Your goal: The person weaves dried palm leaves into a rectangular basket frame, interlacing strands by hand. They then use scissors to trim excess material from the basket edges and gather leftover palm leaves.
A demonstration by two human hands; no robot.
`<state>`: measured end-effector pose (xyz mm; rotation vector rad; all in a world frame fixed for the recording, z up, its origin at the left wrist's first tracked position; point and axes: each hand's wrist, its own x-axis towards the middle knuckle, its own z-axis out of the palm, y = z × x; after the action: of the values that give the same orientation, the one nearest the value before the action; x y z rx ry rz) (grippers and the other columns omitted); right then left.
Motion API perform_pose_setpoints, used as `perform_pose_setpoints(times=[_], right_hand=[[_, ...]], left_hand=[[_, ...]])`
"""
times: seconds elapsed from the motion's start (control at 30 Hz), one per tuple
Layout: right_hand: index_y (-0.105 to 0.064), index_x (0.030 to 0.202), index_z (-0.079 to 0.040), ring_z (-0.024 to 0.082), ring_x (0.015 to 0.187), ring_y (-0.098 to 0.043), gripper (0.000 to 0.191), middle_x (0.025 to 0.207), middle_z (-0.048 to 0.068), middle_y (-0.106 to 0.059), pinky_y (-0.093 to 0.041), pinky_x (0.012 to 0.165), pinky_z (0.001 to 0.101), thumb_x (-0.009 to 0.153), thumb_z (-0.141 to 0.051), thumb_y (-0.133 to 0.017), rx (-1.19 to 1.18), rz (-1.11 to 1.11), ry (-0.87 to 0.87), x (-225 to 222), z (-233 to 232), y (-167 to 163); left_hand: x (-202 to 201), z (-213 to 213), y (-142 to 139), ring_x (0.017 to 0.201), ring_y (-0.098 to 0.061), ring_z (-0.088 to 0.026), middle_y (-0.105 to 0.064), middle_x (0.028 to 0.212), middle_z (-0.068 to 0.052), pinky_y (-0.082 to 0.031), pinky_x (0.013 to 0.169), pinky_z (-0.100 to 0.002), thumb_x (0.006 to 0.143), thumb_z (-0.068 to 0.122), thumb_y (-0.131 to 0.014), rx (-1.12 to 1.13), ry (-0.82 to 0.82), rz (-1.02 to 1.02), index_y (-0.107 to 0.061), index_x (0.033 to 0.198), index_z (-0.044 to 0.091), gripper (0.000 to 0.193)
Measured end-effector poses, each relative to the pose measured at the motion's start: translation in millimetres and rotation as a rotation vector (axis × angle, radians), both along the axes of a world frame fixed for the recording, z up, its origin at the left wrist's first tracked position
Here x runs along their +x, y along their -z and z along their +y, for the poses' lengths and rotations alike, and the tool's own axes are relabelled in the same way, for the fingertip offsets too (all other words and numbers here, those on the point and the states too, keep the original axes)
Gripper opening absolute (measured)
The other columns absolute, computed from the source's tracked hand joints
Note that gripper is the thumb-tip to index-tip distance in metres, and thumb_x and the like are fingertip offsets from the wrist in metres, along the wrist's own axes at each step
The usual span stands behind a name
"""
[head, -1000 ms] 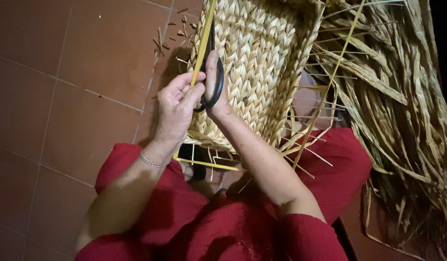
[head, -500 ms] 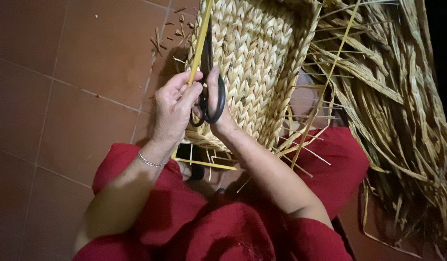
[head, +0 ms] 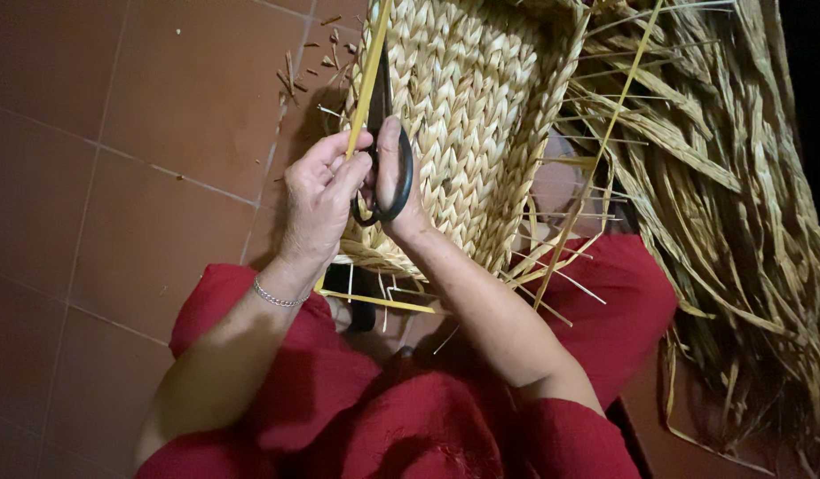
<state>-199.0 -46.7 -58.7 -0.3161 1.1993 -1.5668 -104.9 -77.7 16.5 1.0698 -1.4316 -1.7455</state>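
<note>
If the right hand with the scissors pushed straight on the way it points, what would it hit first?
Probably the yellow strip held by the left hand: the scissors in the right hand point up along it, beside the woven basket. Depth is unclear.

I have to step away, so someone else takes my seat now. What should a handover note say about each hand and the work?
Left hand: pinching the yellow flat strip against the edge of the woven straw basket.
Right hand: fingers through the handle of the black metal scissors, blades pointing up along the strip.
Basket rests on the lap; loose dried straw bundle lies to the right; cut snippets on the red tile floor.
Done: the weave looks largely finished.
Left: stray ends still protrude near the bottom rim.
</note>
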Motion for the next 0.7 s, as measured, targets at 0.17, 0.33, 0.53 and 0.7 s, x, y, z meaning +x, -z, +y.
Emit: perform_pose_setpoints(times=[0.17, 0.33, 0.53, 0.7], right_hand=[[-0.059, 0.087, -0.012, 0.005, 0.048, -0.042, 0.061, 0.060, -0.006, -0.045, -0.029, 0.039, 0.0237, 0.104, -0.067, -0.037, -0.042, -0.032, 0.030, -2, -4, -1], [-0.062, 0.093, -0.014, 0.005, 0.048, -0.046, 0.062, 0.065, -0.006, -0.052, -0.032, 0.039, 0.0224, 0.099, -0.070, -0.035, -0.059, -0.128, -0.022, -9, -7, -10], [-0.060, 0.093, -0.014, 0.004, 0.050, -0.045, 0.064, 0.068, -0.006, -0.052, -0.030, 0.039, 0.0214, 0.100, -0.073, -0.035, -0.077, -0.167, -0.050, -15, -13, -15], [-0.065, 0.105, -0.011, 0.004, 0.050, -0.045, 0.066, 0.070, -0.006, -0.057, -0.030, 0.040, 0.0219, 0.099, -0.070, -0.036, -0.065, -0.132, -0.018, -13, -10, -11]], left_hand=[[0, 0, 0, 0.082, -0.063, -0.005, -0.069, 0.095, -0.002, -0.053, 0.075, -0.020, 0.101, 0.005, -0.064, -0.012, -0.003, -0.009, -0.065, 0.126, -0.006, 0.027], [1, 1, -2, 0.074, -0.059, -0.005, -0.068, 0.090, -0.002, -0.049, 0.067, -0.021, 0.100, 0.005, -0.064, -0.005, 0.005, -0.019, -0.066, 0.126, -0.006, 0.027], [0, 1, -4, 0.078, -0.059, -0.005, -0.069, 0.097, -0.002, -0.049, 0.069, -0.020, 0.100, 0.005, -0.065, -0.020, -0.003, -0.032, -0.066, 0.126, -0.005, 0.028], [-1, 1, -5, 0.084, -0.063, -0.006, -0.071, 0.100, -0.003, -0.053, 0.074, -0.021, 0.099, 0.004, -0.065, -0.016, -0.002, -0.024, -0.066, 0.125, -0.005, 0.028]])
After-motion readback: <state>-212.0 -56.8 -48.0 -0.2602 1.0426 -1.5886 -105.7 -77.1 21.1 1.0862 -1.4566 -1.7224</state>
